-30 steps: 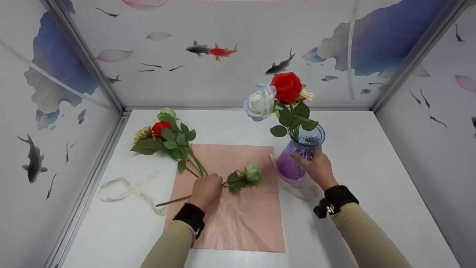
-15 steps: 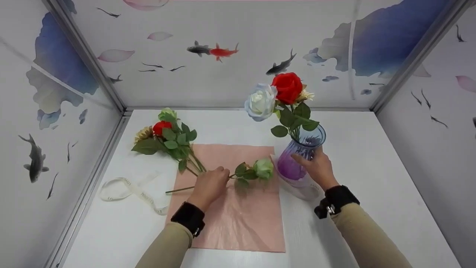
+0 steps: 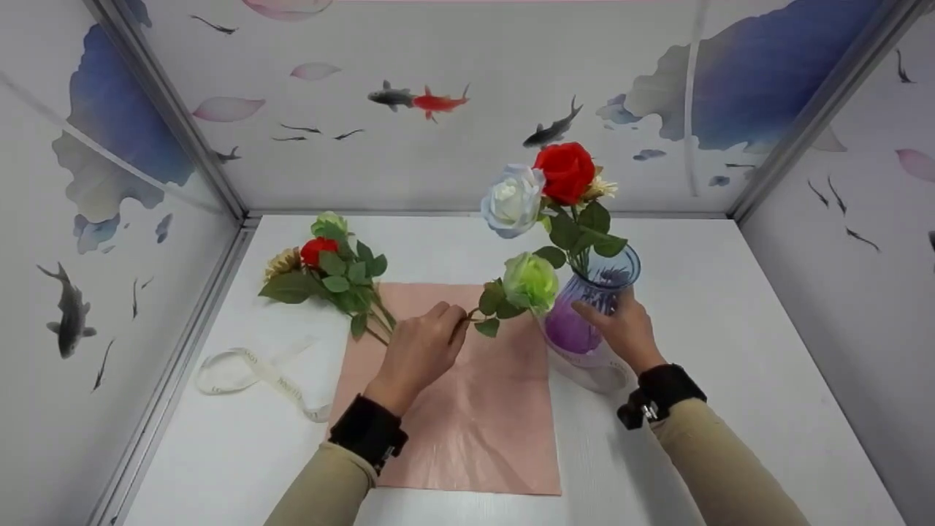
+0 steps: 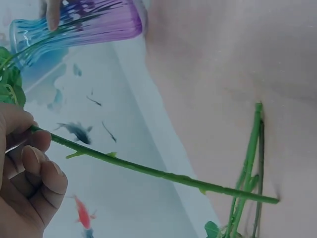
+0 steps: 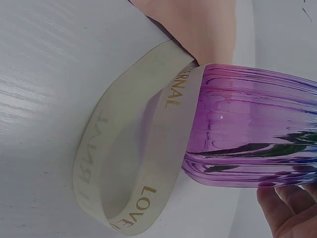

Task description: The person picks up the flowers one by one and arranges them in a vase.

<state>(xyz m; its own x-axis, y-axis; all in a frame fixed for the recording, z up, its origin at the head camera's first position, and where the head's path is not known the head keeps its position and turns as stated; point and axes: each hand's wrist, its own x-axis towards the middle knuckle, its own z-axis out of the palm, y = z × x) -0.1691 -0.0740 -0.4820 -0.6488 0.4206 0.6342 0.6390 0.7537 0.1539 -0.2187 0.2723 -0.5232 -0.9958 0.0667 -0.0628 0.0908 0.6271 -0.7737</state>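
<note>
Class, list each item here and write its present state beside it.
Vase: holding flowers, gripped by the right hand
Green rose: held by its stem in the left hand, outside the vase
Pink paper: spread out, creased
Flower bunch: unwrapped, lying down, stems over the paper
Ribbon: loosely curled left of the paper, looped by the vase; one piece or two, unclear

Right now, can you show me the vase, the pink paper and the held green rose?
Vase [image 5: 252, 119], right wrist view: on its purple side.
Pink paper [image 3: 489, 409], head view: on its bare near half.
Green rose [image 3: 531, 283], head view: on its bloom.
</note>
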